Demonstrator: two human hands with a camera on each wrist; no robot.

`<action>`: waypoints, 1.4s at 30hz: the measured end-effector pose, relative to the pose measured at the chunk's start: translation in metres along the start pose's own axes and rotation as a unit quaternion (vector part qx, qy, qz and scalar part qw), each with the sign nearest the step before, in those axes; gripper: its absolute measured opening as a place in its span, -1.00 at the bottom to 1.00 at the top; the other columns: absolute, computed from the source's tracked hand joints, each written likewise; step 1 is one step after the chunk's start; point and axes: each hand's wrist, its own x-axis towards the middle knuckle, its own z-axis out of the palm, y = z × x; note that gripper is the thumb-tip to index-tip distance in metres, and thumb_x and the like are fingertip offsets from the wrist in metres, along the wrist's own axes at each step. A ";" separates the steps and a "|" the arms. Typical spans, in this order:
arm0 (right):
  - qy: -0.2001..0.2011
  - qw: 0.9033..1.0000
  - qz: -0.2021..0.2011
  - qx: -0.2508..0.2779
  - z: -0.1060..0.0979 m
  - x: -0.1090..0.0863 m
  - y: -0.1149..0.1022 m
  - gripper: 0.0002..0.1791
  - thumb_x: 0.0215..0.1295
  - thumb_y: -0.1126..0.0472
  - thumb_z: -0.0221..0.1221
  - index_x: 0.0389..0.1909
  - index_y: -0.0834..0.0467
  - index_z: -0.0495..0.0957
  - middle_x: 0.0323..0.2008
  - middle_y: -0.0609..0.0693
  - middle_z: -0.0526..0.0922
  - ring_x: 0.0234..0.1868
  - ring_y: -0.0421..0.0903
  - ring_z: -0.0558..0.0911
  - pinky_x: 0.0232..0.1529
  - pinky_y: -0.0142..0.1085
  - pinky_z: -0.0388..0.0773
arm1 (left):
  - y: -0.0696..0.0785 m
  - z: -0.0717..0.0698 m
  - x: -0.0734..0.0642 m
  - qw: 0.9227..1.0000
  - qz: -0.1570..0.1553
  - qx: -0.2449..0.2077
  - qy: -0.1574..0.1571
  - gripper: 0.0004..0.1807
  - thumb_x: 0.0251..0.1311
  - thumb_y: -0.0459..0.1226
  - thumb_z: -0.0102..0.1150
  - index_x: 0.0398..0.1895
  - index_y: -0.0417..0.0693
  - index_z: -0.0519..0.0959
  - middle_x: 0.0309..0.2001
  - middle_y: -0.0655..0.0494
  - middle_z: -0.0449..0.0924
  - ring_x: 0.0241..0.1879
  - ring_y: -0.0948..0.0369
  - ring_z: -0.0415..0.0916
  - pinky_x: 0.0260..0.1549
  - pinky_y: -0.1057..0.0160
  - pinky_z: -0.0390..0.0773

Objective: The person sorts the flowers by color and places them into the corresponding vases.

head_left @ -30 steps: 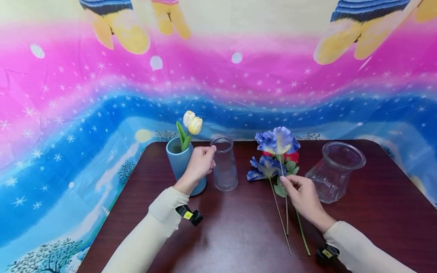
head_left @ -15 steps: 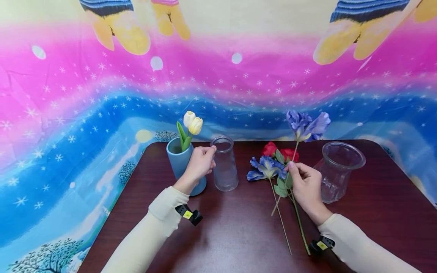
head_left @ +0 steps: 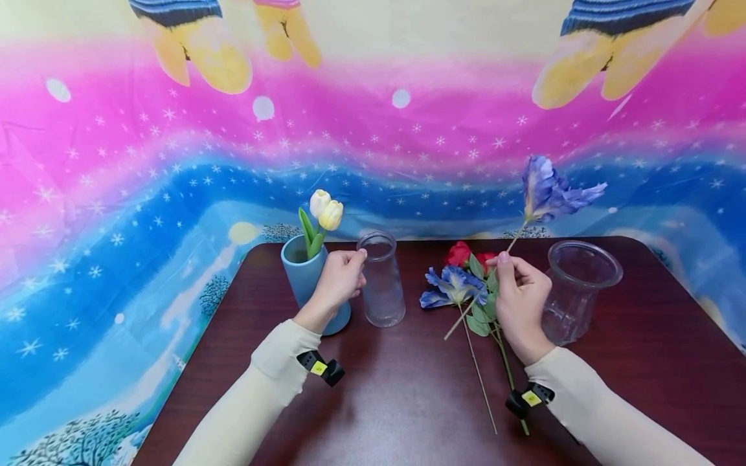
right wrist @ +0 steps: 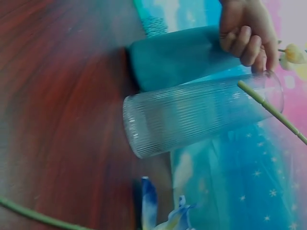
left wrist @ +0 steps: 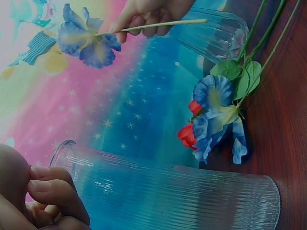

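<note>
My left hand pinches the rim of a clear ribbed glass vase with its thumb and forefinger; the other fingers are curled. The vase stands upright. My right hand holds the stem of a blue-purple artificial iris between thumb and fingers. Its bloom tilts up to the right, while the cut stem end points left towards the ribbed vase, apart from it. Under the right hand, a second blue iris and red roses with green leaves lie on the table.
Left of the ribbed vase stands a blue vase holding white tulips. A wide-mouthed glass vase stands behind the right hand. The dark wooden table has a printed cloth hanging behind it.
My right hand has lifted the iris off the other flowers and tilted it, bloom to the upper right, stem end swinging left and up. The left hand stays at the vase rim.
</note>
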 end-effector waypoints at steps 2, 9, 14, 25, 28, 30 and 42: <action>0.012 1.000 -0.005 0.007 0.004 0.003 -0.002 -0.61 0.50 0.24 0.11 -0.41 0.49 0.65 -0.70 -0.32 0.47 -0.70 -0.35 0.26 -0.62 -0.43 0.13 | 0.000 0.000 0.000 1.000 0.001 0.000 0.000 -0.43 0.55 -0.11 -0.09 -0.75 -0.03 0.28 -0.78 0.14 0.28 -0.76 0.24 0.21 -0.70 0.35 0.30; 0.050 0.997 0.007 0.052 0.022 0.009 -0.007 -0.57 0.52 0.21 0.09 -0.36 0.55 0.63 -0.76 -0.24 0.38 -0.73 -0.35 0.25 -0.65 -0.46 0.12 | 0.000 0.000 0.000 1.000 -0.004 0.000 0.002 -0.42 0.55 -0.10 -0.10 -0.75 -0.02 0.26 -0.78 0.15 0.26 -0.76 0.25 0.19 -0.70 0.35 0.28; 0.071 0.996 0.007 0.046 0.031 0.013 -0.009 -0.60 0.51 0.22 0.10 -0.35 0.51 0.66 -0.79 -0.27 0.28 -0.74 -0.34 0.17 -0.65 -0.43 0.05 | 0.001 0.000 -0.001 1.000 -0.006 0.001 0.000 -0.43 0.55 -0.10 -0.10 -0.75 -0.01 0.27 -0.78 0.15 0.28 -0.75 0.25 0.21 -0.70 0.35 0.30; 0.080 0.993 -0.017 0.085 0.054 0.027 -0.025 -0.62 0.52 0.24 0.09 -0.34 0.47 0.69 -0.77 -0.22 0.27 -0.75 -0.29 0.14 -0.64 -0.40 0.02 | -0.001 0.000 0.001 1.000 -0.003 0.001 0.000 -0.43 0.55 -0.10 -0.09 -0.75 -0.02 0.27 -0.78 0.14 0.29 -0.75 0.25 0.22 -0.69 0.35 0.30; 0.085 0.992 -0.018 0.096 0.059 0.032 -0.030 -0.64 0.52 0.24 0.09 -0.35 0.43 0.70 -0.77 -0.20 0.25 -0.74 -0.27 0.12 -0.64 -0.39 0.01 | -0.001 0.000 0.001 1.000 -0.002 0.003 -0.001 -0.42 0.55 -0.08 -0.10 -0.75 -0.02 0.27 -0.78 0.14 0.28 -0.75 0.25 0.22 -0.69 0.35 0.31; 0.090 0.991 -0.020 0.097 0.063 0.036 -0.031 -0.64 0.52 0.22 0.08 -0.36 0.37 0.71 -0.76 -0.21 0.27 -0.73 -0.27 0.12 -0.63 -0.39 0.01 | 0.000 0.000 0.001 1.000 -0.001 0.004 -0.002 -0.42 0.55 -0.07 -0.09 -0.75 -0.02 0.27 -0.78 0.14 0.28 -0.75 0.24 0.22 -0.68 0.34 0.31; 0.130 0.983 -0.019 0.127 0.086 0.055 -0.044 -0.66 0.51 0.24 0.10 -0.43 0.21 0.75 -0.74 -0.18 0.31 -0.72 -0.27 0.11 -0.62 -0.40 -0.03 | -0.001 0.000 0.000 1.000 0.001 0.001 0.001 -0.41 0.55 -0.08 -0.09 -0.77 -0.02 0.26 -0.79 0.14 0.27 -0.76 0.24 0.21 -0.69 0.34 0.31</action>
